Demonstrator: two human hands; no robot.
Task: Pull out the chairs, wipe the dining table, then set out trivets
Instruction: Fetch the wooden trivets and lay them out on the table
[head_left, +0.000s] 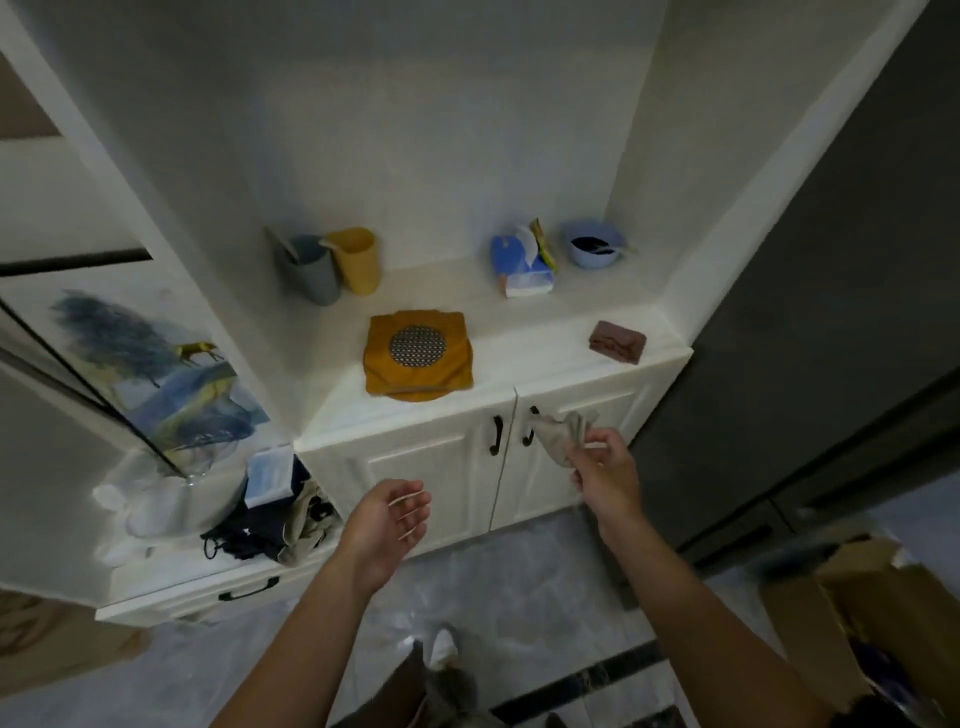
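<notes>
Standing over a floor under clear sheeting, the person had both forearms stretched toward a white cabinet (415, 467). An open cardboard box (857, 613) sat low on the right.

The left hand (387, 525) hung in front of the doors with its palm turned up and its fingers loosely spread, holding nothing. The right hand (608, 478), a little higher and near the black door handles, pinched a crumpled beige cloth (563, 434) between thumb and fingers, and the cloth's loose end stuck up toward the counter edge.

Beyond the hands, on the counter (530, 353) in the niche, lay the trivets (418, 358). They were a small stack of mustard-yellow mats with a round metal honeycomb disc (418, 347) on top, and neither hand touched them. A brown block (618, 340) rested near the counter's right front corner. Further back stood a grey cup (311, 270) and a yellow cup (358, 260) touching each other, a blue tissue pack (522, 267) and a blue bowl (595, 244).

Neither the dining table nor any chair was in view, so the first two steps could not be confirmed. The cloth in hand, this close to the trivets, suggested the wiping was finished or nearly so. The last step was clearly still to do, since the trivets were stacked and not yet picked up. The free left hand looked better placed to take them.
</notes>
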